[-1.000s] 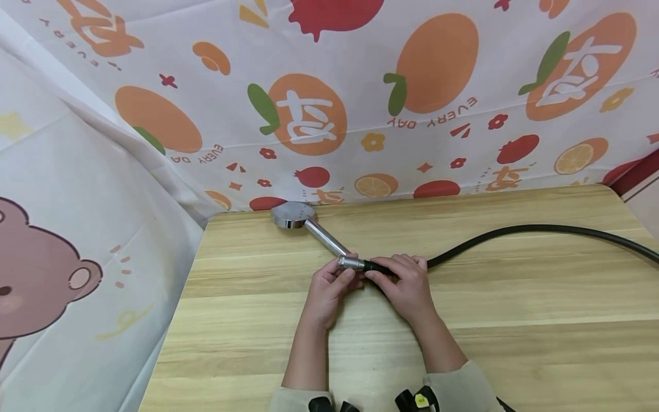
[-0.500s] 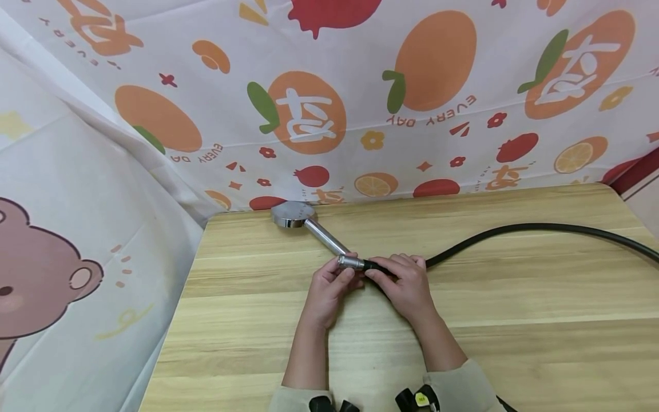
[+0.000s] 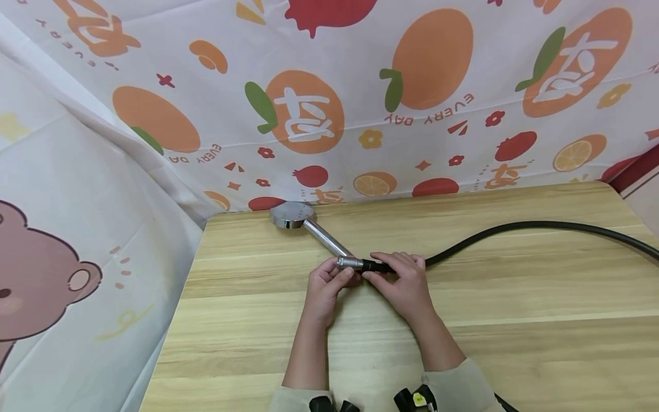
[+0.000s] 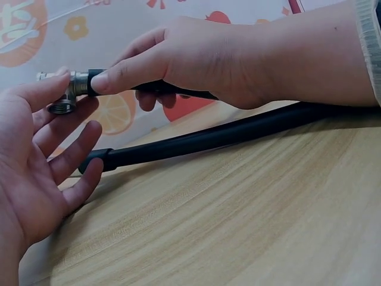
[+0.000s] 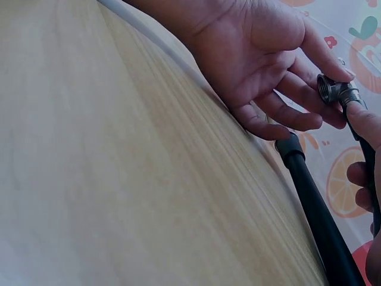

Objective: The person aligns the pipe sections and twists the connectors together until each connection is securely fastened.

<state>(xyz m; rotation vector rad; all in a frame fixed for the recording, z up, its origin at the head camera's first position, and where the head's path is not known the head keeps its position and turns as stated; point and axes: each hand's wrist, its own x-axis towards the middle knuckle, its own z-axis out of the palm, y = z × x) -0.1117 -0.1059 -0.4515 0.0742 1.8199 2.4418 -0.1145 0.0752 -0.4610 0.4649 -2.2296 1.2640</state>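
My left hand point(image 3: 321, 294) pinches a small silver metal elbow fitting point(image 3: 350, 262) between thumb and fingers; its threaded opening faces down in the left wrist view. A black hose-like piece point(image 3: 373, 266) joins the fitting's other side, and my right hand point(image 3: 409, 289) grips it with thumb and fingers. Both are held above the table. Below them lies a thicker black hose point(image 4: 208, 137) with a collared end point(image 4: 98, 161) near my left fingers. Beyond my left hand rests a chrome shower head point(image 3: 290, 215), its handle point(image 3: 324, 236) slanting toward the fitting. Whether the handle's lower end touches anything is hidden.
The wooden table point(image 3: 247, 332) has its back edge against a fruit-print cloth point(image 3: 370, 114). To the left hangs a white cloth point(image 3: 128, 229) with a bear print. On the right, the black hose point(image 3: 540, 225) arcs off past the table's edge.
My right index finger has lifted slightly from the black piece. Both hands have shifted a little, still holding the fitting and that piece. The shower head lies as before.
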